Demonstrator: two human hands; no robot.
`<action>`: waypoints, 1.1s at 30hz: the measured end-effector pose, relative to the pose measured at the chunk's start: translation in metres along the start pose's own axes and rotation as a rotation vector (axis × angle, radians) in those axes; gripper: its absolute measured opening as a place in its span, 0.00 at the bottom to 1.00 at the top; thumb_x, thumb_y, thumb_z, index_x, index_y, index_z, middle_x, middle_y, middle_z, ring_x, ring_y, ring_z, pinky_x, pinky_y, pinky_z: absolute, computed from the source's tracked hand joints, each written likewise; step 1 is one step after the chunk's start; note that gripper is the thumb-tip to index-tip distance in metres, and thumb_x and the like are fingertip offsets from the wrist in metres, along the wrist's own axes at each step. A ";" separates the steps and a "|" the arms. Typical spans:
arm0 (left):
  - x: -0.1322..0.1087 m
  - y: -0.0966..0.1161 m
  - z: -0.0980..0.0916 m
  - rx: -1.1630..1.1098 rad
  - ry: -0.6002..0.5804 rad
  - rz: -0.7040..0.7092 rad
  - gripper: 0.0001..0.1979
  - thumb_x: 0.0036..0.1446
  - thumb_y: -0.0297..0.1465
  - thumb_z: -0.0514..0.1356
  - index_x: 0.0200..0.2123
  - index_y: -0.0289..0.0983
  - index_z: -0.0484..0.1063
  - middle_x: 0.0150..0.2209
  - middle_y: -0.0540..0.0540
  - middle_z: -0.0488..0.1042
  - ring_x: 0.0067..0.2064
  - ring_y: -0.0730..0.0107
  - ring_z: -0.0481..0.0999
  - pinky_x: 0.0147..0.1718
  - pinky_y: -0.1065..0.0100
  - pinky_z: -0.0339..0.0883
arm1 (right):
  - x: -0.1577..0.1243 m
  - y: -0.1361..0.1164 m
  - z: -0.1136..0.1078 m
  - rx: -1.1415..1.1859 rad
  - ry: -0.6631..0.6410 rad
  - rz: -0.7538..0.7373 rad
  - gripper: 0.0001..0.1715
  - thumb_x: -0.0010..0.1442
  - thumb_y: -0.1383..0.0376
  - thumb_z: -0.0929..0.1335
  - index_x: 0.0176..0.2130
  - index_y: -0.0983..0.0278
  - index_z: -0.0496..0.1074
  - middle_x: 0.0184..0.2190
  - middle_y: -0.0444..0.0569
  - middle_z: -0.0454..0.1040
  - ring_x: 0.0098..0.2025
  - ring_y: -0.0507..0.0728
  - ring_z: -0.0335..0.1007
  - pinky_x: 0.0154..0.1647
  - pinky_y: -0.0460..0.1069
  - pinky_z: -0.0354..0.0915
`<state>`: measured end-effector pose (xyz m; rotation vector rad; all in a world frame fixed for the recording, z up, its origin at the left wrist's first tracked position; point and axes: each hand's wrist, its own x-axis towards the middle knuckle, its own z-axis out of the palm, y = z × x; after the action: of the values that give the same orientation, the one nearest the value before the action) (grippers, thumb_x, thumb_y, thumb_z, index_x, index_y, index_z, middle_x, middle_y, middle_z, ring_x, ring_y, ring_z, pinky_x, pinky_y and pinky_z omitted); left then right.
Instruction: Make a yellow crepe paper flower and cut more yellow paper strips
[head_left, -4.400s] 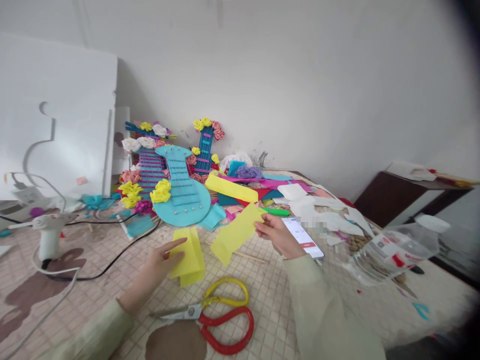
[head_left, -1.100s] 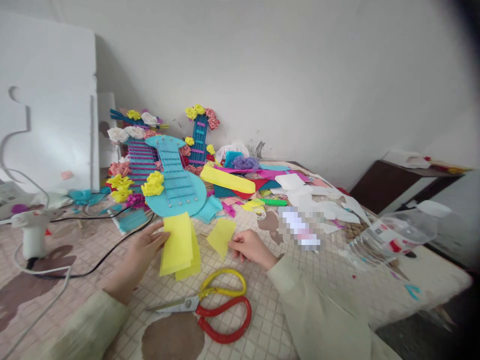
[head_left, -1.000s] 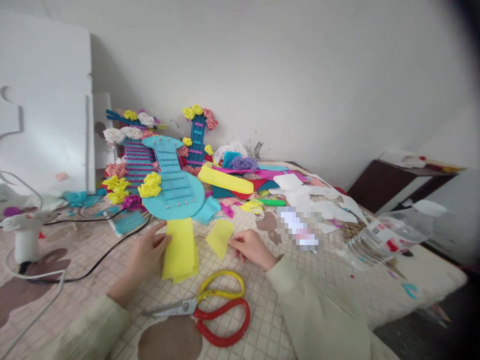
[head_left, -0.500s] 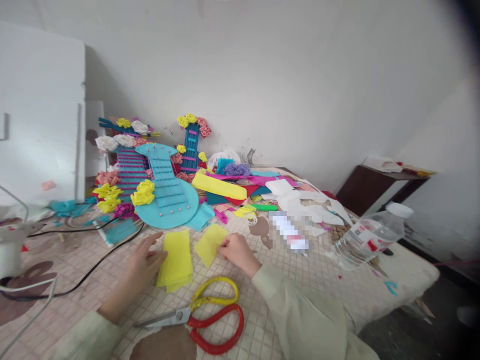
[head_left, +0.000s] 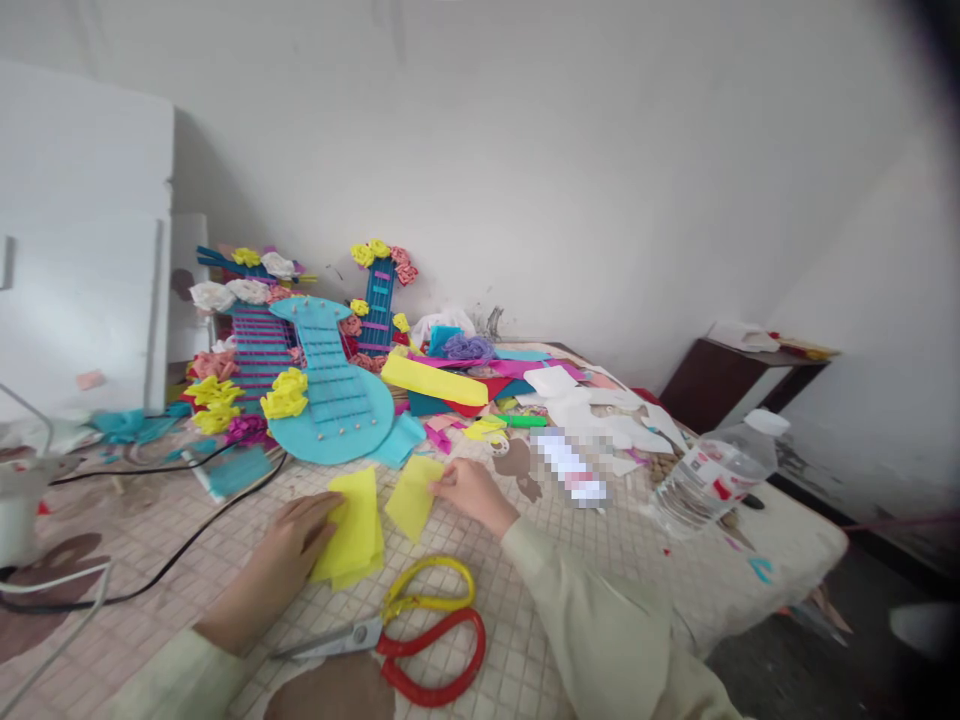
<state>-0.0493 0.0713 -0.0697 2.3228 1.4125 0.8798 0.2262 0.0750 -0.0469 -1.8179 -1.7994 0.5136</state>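
My left hand (head_left: 292,545) is at the left edge of a small stack of yellow crepe paper sheets (head_left: 355,525), its fingers and thumb closed on that edge. Between the thumb and fingers of my right hand (head_left: 474,492) is the right edge of a single yellow crepe paper piece (head_left: 412,498), which lies just right of the stack. Scissors (head_left: 375,632) with one yellow and one red handle lie partly spread in front of both hands, their blades pointing left.
Behind my hands stands a light-blue guitar-shaped craft (head_left: 337,400) with paper flowers. A yellow paper roll (head_left: 433,381), a green marker (head_left: 523,421) and white scraps (head_left: 585,410) lie at the back. A water bottle (head_left: 712,475) is on the right, a black cable (head_left: 217,515) on the left.
My left hand has moved in over the left edge of the stack and its fingers have closed there. My right hand keeps its pinch on the single piece. The view has shifted slightly.
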 end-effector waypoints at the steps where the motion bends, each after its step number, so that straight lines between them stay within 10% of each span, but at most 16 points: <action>1: 0.000 0.000 -0.001 0.004 0.003 -0.004 0.17 0.53 0.38 0.53 0.40 0.36 0.75 0.45 0.36 0.76 0.48 0.50 0.72 0.49 0.48 0.63 | 0.002 -0.002 0.004 0.006 -0.009 -0.005 0.15 0.48 0.58 0.72 0.33 0.67 0.72 0.33 0.52 0.76 0.38 0.59 0.71 0.35 0.48 0.60; 23: -0.003 0.004 -0.004 -0.192 0.096 -0.128 0.17 0.54 0.39 0.52 0.40 0.35 0.71 0.49 0.35 0.68 0.49 0.53 0.69 0.46 0.51 0.65 | 0.003 -0.016 0.029 0.446 0.005 -0.034 0.24 0.43 0.75 0.69 0.42 0.61 0.68 0.26 0.41 0.68 0.31 0.54 0.67 0.34 0.48 0.60; 29: -0.004 0.013 -0.007 -0.293 0.082 -0.223 0.22 0.54 0.39 0.53 0.49 0.34 0.63 0.50 0.34 0.66 0.36 0.60 0.74 0.36 0.56 0.70 | 0.000 -0.040 0.005 0.826 -0.182 0.024 0.25 0.42 0.65 0.71 0.42 0.63 0.65 0.29 0.41 0.66 0.23 0.48 0.62 0.20 0.43 0.58; 33: -0.004 0.025 -0.013 -0.382 0.132 -0.210 0.22 0.55 0.41 0.53 0.50 0.36 0.63 0.49 0.38 0.69 0.45 0.57 0.71 0.43 0.55 0.66 | -0.002 -0.070 -0.001 0.933 -0.333 0.041 0.25 0.39 0.62 0.73 0.39 0.63 0.66 0.28 0.40 0.68 0.17 0.44 0.56 0.16 0.42 0.53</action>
<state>-0.0413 0.0549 -0.0480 1.8307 1.3660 1.1407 0.1712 0.0718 -0.0041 -1.1421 -1.3246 1.4460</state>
